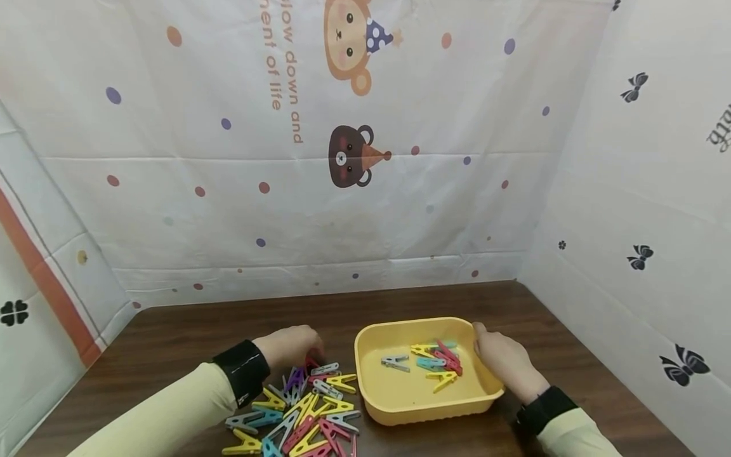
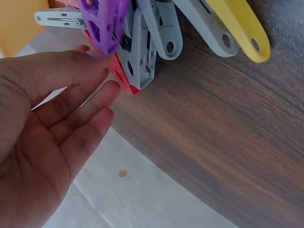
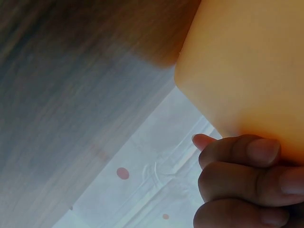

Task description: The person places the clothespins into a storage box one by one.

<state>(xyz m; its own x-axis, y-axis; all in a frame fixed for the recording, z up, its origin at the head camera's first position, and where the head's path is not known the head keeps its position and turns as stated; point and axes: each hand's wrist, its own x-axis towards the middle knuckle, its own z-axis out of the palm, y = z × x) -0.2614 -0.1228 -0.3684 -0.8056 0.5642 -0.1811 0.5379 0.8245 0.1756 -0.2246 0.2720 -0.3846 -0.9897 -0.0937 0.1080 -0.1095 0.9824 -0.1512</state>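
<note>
- Head view: a yellow tray (image 1: pixel 394 388) with rounded corners is set on a dark wooden table (image 1: pixel 228 324).
- Inside the tray, a few clothespins are scattered: a grey clothespin (image 1: pixel 395 363) is laid apart toward the left wall, while yellow, blue, pink and green ones are bunched nearer the right wall.
- Left of the tray, a loose pile of clothespins (image 1: pixel 299 433) is spread on the table, mixed in yellow, grey, pink, blue and purple; its closest pieces are found just beside the tray's left wall.
- At the far side of that pile, left of the tray, the left hand (image 1: pixel 291 346) is placed with fingers bent. A red clothespin (image 2: pixel 122 78) is seen at its fingertips, beside a purple clothespin (image 2: pixel 105 23); whether either is pinched or merely touched cannot be told.
- The tray's right rim is firmly grasped by the right hand (image 1: pixel 505 362); in the right wrist view, curled fingers (image 3: pixel 237 183) are shown against its outer wall.
- On either side of the tray, black wristbands (image 1: pixel 242 371) and pale yellow sleeves (image 1: pixel 160 412) are worn.
- Behind the tray, a white backdrop (image 1: pixel 342 222) is hung, printed with coloured dots and a sideways brown bear (image 1: pixel 345 152).
</note>
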